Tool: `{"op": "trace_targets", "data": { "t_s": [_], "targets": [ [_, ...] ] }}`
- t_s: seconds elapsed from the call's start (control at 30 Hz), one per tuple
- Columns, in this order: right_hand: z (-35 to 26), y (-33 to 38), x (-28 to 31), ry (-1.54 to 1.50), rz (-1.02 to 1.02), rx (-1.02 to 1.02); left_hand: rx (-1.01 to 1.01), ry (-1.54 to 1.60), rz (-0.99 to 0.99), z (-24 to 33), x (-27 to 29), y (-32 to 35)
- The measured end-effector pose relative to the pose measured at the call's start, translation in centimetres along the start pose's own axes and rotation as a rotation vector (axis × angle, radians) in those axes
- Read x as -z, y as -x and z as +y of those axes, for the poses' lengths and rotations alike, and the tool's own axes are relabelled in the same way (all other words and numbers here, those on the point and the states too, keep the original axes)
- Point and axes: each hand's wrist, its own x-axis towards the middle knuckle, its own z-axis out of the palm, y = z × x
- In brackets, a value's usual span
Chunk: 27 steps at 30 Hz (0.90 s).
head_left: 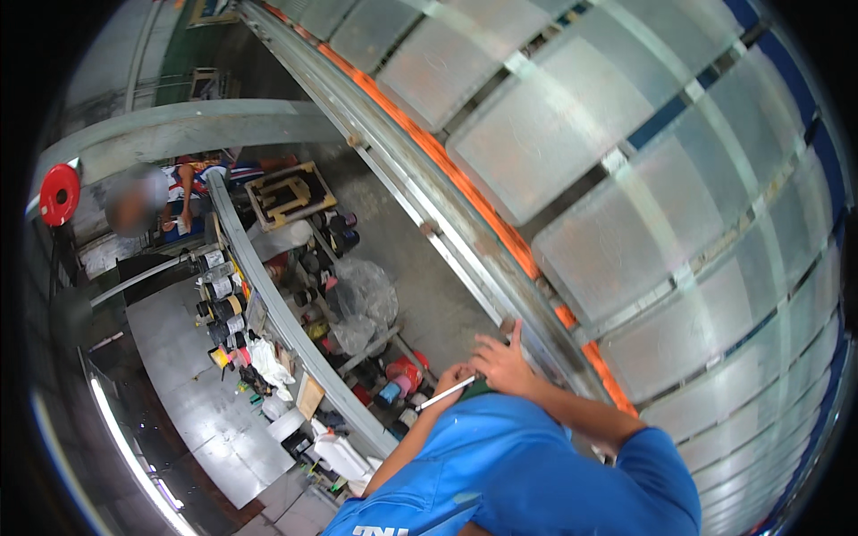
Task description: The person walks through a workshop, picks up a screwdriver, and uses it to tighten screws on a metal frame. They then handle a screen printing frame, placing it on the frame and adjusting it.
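Note:
My left hand (456, 373) is in front of my blue shirt, its fingers curled in at the far end of a thin white strip (438, 396). That strip slants across my left wrist, and the hand seems closed on it; its kind cannot be made out. Just to the right, close to the left fingers, is my right hand (502, 362) with its fingers spread and one stretched away from me. I see nothing in it. The right hand is beside the metal rail (478, 295) of a long rack, and the frames do not show whether it touches it.
Rows of grey flat panels (581, 116) fill the right, edged by an orange strip (429, 143). On the left, bottles and jars (223, 308) line a metal table (192, 384). Clear plastic sheeting (366, 295) lies beyond the beam (259, 277). A co-worker (183, 192) is at the far left.

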Motion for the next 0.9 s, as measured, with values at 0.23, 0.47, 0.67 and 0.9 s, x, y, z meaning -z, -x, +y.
{"op": "trace_targets", "data": {
  "t_s": [0.23,0.47,0.67,0.9],
  "targets": [
    [0.2,0.0,0.2,0.052,-0.081,0.028,-0.075,-0.135,-0.027,3.4,-0.3,-1.8],
    [-1.5,-0.8,1.9,0.066,-0.071,-0.062,-0.066,0.195,-0.082,0.3,1.3,-4.6],
    [-3.8,-2.7,2.2,-0.139,0.040,-0.389,-0.099,0.239,0.023,-2.0,3.6,-5.6],
    [-6.8,-5.9,-0.3,-0.556,-0.067,-0.618,-0.355,0.108,0.214,-5.9,10.4,-7.2]
  ]
}}
